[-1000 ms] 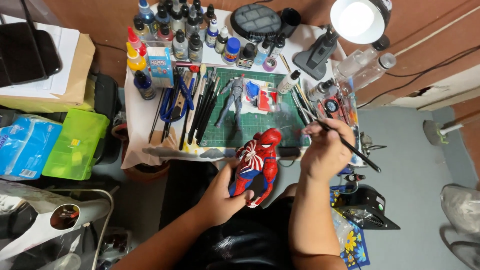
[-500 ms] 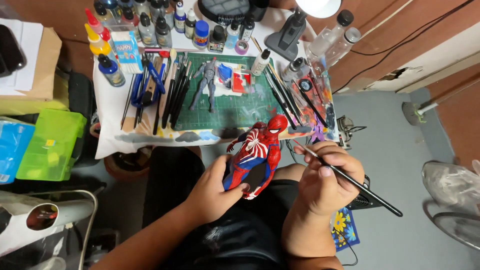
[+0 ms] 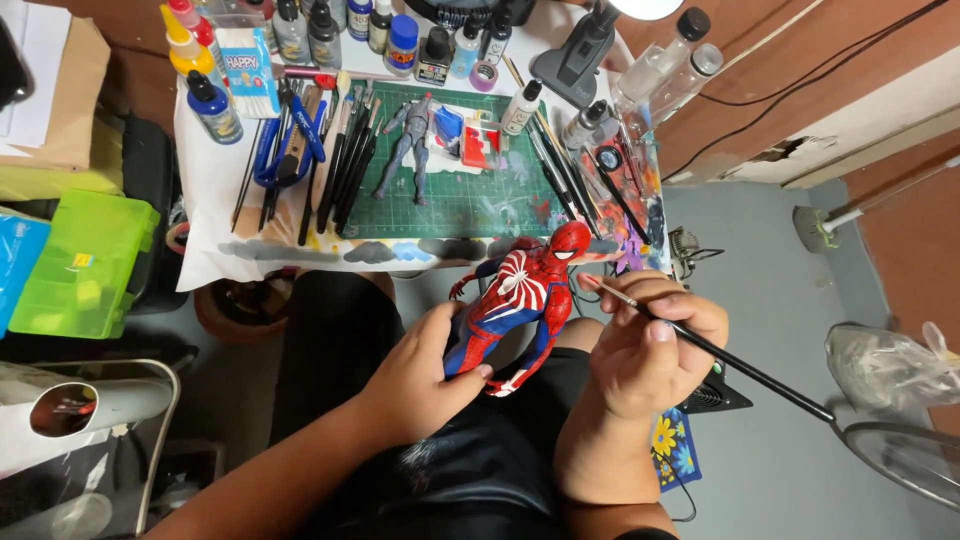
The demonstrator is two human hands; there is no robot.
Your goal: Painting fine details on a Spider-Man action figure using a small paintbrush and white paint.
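In the head view, we see our left hand [image 3: 420, 375] closed around the legs of a red and blue figure [image 3: 520, 300], which we hold tilted over our lap, just below the worktop [image 3: 215, 190] edge, its head toward the upper right. Our right hand [image 3: 650, 350] is curled shut on a thin black brush [image 3: 730, 358]; the brush tip sits just beside the figure's head and shoulder, and the handle runs out to the lower right, over the grey floor [image 3: 780, 290].

On the worktop above lies a green cutting mat [image 3: 470, 200] with a grey figure [image 3: 408, 140] lying on it. A row of brushes and tools [image 3: 340, 160] lies left of the mat, and more brushes [image 3: 560, 170] lie to its right. Paint bottles [image 3: 330, 30] stand along the far edge. A green box [image 3: 80, 262] sits well apart at the left.
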